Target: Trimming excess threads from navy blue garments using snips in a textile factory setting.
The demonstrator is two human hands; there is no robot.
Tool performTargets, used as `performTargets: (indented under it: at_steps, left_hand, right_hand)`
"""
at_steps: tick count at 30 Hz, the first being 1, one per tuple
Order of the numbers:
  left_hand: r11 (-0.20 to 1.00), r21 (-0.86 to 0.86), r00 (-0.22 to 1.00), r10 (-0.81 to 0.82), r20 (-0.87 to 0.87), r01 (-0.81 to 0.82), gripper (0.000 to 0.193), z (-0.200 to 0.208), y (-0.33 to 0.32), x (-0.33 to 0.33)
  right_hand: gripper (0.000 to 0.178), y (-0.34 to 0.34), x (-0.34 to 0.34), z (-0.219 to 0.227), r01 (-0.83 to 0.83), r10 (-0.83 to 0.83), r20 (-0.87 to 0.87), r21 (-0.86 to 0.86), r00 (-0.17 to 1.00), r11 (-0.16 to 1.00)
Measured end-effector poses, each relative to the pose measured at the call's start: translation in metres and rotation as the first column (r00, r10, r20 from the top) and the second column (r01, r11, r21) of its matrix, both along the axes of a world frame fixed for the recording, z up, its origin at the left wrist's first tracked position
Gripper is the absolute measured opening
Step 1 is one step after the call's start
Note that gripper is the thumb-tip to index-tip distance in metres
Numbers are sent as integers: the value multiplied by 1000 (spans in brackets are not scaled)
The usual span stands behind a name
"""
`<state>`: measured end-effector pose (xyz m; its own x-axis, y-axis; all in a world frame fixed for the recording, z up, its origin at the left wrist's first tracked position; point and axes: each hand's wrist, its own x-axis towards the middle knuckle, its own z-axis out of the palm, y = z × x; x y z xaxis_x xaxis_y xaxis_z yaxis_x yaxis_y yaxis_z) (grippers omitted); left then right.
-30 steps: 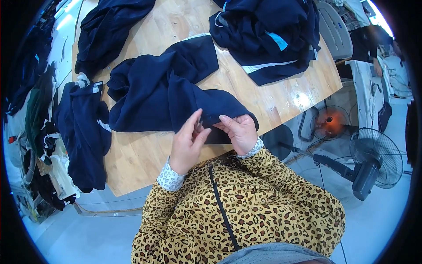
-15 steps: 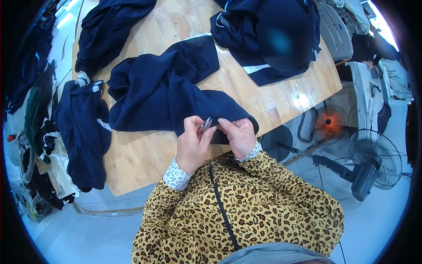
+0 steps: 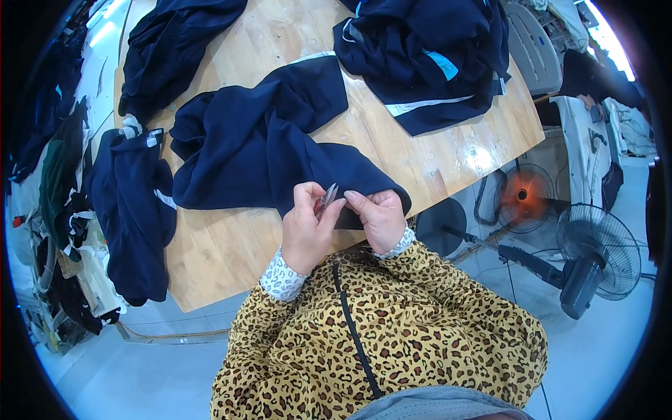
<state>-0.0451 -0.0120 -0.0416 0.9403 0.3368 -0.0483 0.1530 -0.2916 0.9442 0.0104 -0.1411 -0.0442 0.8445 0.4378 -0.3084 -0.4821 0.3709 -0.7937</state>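
Observation:
A dark navy garment (image 3: 266, 140) lies spread across the wooden table (image 3: 217, 245), one end hanging over the near edge. My left hand (image 3: 306, 227) holds a small metal snipping tool (image 3: 326, 197) with its tips pointing up. Just right of it, my right hand (image 3: 376, 217) pinches the garment's near edge. The two hands almost touch over the table's edge. My sleeves are leopard print with white dotted cuffs.
More navy garments lie in piles at the far left (image 3: 175, 42), far right (image 3: 427, 49) and draped over the table's left edge (image 3: 133, 203). A floor fan (image 3: 595, 252) and a second fan with an orange centre (image 3: 521, 196) stand on the floor to the right.
My hands have closed together on the garment's edge. The metal tool now shows upright in my left hand, where earlier the fingers only worked the cloth.

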Motion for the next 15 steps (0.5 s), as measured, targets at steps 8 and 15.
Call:
performTargets:
  at_steps: [8, 15]
  left_hand:
    - [1000, 9, 1000, -5, 20, 5, 29, -6, 0, 0]
    - [974, -225, 988, 72, 139, -40, 28, -5, 1, 3]
  right_hand:
    - [27, 0, 0, -2, 1, -1, -16, 24, 1000, 1000]
    - [26, 0, 4, 4, 14, -4, -108, 95, 994, 995]
